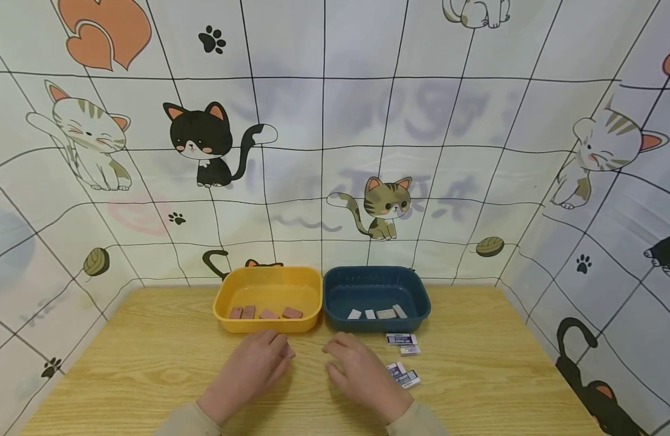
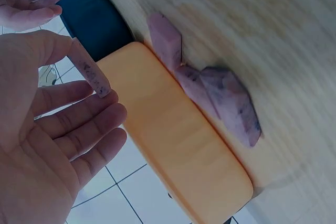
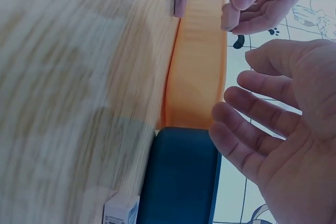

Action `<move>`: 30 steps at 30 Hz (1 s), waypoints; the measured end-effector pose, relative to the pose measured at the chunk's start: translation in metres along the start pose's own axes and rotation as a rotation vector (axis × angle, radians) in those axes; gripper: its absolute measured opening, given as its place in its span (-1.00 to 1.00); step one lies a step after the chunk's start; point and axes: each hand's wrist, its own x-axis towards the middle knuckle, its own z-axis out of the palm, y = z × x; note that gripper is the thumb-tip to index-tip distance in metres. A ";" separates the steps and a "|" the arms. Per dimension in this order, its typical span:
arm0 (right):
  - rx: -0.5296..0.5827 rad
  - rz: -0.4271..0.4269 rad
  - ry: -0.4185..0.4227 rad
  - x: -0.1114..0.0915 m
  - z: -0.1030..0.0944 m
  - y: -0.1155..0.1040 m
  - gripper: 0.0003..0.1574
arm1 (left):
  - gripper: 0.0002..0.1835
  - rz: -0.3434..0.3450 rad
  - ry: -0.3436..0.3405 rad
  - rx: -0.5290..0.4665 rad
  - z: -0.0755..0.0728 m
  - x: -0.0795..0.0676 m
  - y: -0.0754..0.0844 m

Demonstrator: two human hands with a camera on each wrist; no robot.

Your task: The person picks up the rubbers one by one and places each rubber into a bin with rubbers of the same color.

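My left hand [image 1: 256,365] pinches a pink eraser [image 2: 90,71] with dark smudges between thumb and fingertips, in front of the yellow bin [image 1: 266,326]. In the left wrist view, several more smudged pink erasers [image 2: 231,100] lie on the table along the bin's near side; in the head view the left hand hides them. My right hand [image 1: 362,370] is held over the table in front of the blue bin [image 1: 375,325], its fingers relaxed and nothing in them. To its right lie several white erasers [image 1: 402,340] in printed sleeves.
The two bins stand side by side at the table's back edge. Several pink erasers [image 1: 292,313] lie inside the yellow one, several white erasers [image 1: 386,313] inside the blue one. A cat-print cloth [image 1: 291,181] hangs behind and at both sides of the wooden table [image 1: 492,363].
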 end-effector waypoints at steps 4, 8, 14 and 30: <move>0.008 -0.004 -0.006 0.003 -0.001 0.000 -0.75 | -0.86 -0.009 0.036 -0.036 -0.001 0.002 -0.005; 0.002 -0.025 0.012 0.004 -0.001 0.000 -0.75 | -0.83 -0.012 0.079 -0.031 -0.002 0.005 -0.011; -0.002 -0.054 0.034 0.009 -0.002 0.000 -0.74 | -0.82 -0.024 0.099 -0.005 -0.005 0.012 -0.019; -0.017 -0.076 0.046 0.022 -0.005 0.003 -0.77 | -0.80 -0.124 0.004 -0.014 -0.013 0.034 -0.034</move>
